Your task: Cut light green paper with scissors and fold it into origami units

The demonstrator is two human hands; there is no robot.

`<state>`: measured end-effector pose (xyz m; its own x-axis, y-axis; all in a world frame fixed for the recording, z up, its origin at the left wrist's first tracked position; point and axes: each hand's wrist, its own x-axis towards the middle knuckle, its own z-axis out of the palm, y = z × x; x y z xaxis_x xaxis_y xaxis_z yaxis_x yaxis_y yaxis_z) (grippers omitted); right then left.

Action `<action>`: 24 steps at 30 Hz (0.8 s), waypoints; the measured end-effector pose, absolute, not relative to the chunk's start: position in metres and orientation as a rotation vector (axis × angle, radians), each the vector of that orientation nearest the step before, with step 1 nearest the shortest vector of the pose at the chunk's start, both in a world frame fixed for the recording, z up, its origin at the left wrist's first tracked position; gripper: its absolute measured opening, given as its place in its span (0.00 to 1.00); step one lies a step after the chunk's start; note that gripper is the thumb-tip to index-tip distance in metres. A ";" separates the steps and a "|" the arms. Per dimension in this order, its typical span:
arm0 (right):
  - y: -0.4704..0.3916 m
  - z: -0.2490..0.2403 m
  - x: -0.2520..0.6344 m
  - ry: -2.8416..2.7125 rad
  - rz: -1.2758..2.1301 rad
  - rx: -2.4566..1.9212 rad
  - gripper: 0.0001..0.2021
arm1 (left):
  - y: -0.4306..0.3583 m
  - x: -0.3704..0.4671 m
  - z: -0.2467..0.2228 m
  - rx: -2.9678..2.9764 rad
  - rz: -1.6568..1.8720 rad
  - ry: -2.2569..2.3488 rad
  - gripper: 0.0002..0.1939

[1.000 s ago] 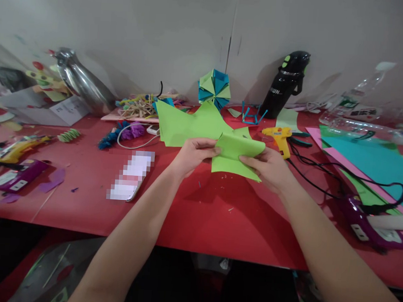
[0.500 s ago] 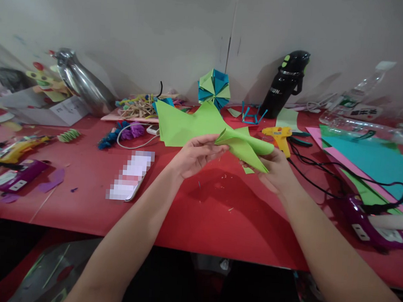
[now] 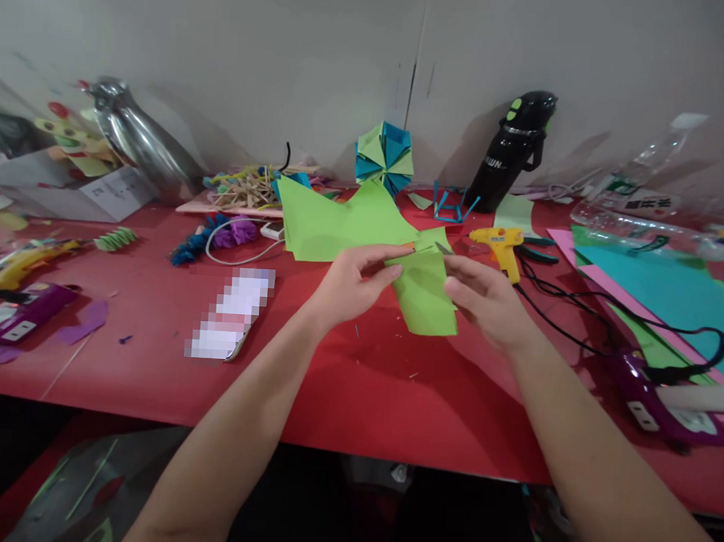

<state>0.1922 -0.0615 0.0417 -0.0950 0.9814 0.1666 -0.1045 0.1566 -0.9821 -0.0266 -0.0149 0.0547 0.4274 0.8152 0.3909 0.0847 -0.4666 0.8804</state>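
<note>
A bright green sheet of paper hangs between my hands above the red table, its folded top edge toward the wall and its lower edge toward me. My left hand pinches its upper left side between thumb and fingers. At the upper right side, my right hand has its fingers curled, with the thumb against the paper's edge. Just behind the held sheet, a small grey pointed tip and a bit of orange show; what they belong to is hidden. Larger green paper lies beyond my left hand.
A yellow glue gun lies right of my right hand, its black cable running to a purple power strip. A phone rests at left. A blue-green paper ball and a black bottle stand by the wall.
The green sheet, curled into a roll before, has unrolled and now hangs flatter with its lower edge toward me. Both hands have turned around its upper part.
</note>
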 end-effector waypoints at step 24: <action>-0.074 0.051 0.180 -1.343 0.693 -1.082 0.07 | -0.029 -0.018 0.065 1.960 1.284 0.666 0.10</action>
<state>0.1798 -0.0739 0.0510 0.1513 0.8977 0.4137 0.1824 0.3860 -0.9043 -0.0184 -0.0294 0.0648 0.3789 0.7291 0.5700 0.0457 -0.6299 0.7754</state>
